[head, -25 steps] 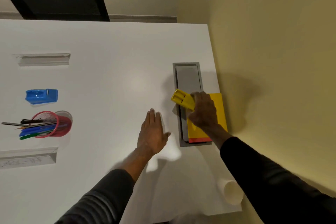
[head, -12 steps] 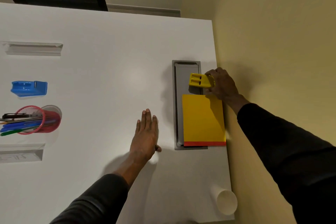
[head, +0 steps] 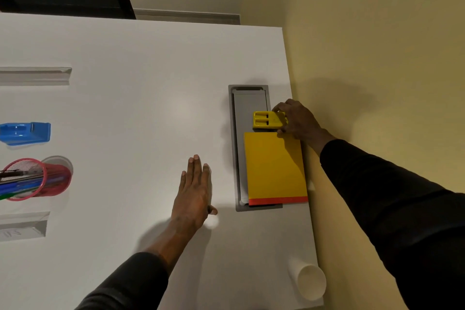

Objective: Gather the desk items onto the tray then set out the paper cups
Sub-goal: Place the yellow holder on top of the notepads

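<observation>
A grey tray [head: 236, 148] lies on the white desk near its right edge. A yellow notepad with a red edge [head: 275, 168] rests on the tray's near part. Just beyond the notepad, my right hand [head: 298, 121] grips a small yellow block-shaped item [head: 266, 120] that sits on the tray's far part. My left hand [head: 192, 191] lies flat on the desk left of the tray, fingers apart, holding nothing. A white paper cup [head: 308, 279] lies on its side at the near right corner of the desk.
At the left sit a blue tape dispenser [head: 25, 133] and a red mesh pen holder [head: 37, 178] lying on its side with pens inside. Two clear sign holders [head: 35, 75] [head: 24, 226] stand at the left. A yellow wall runs along the desk's right edge.
My right hand carried the yellow item from above the notepad to the tray's far part and lowered it there. My left hand stayed flat on the desk.
</observation>
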A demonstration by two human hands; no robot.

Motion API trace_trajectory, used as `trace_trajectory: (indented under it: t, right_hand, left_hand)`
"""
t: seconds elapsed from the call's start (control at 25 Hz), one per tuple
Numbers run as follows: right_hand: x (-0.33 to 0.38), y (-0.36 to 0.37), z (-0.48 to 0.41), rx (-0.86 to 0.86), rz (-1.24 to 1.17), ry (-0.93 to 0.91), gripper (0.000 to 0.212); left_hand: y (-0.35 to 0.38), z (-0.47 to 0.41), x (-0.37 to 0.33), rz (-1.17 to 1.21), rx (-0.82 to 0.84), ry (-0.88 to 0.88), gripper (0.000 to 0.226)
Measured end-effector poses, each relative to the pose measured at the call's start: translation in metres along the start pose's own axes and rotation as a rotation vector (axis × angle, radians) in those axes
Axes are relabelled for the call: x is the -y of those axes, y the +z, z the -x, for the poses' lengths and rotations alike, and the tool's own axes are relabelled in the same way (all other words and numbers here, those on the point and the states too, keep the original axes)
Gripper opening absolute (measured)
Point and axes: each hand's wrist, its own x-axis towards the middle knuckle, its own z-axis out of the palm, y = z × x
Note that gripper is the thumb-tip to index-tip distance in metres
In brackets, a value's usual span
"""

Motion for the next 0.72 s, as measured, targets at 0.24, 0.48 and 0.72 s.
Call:
trace_trajectory:
  t: [0.24,0.48,0.72]
  right_hand:
    - [-0.0012,-0.0039,0.0025,0.031,0.025,-0.009,0.075]
    - [0.0002,-0.0055,0.0040,0.043,0.029,-0.008,0.076]
    - [-0.0014,-0.0028,0.0021,0.073,0.042,0.018,0.083]
  left_hand:
    - [0.0014,0.0006,0.0012,0.032,-0.015,0.008,0.138]
    - [0.0010,-0.0011,0.0007,0.066,0.002,0.005,0.140]
    - [0.0059,0.0022,0.0060,0.090,-0.023,0.041,0.139]
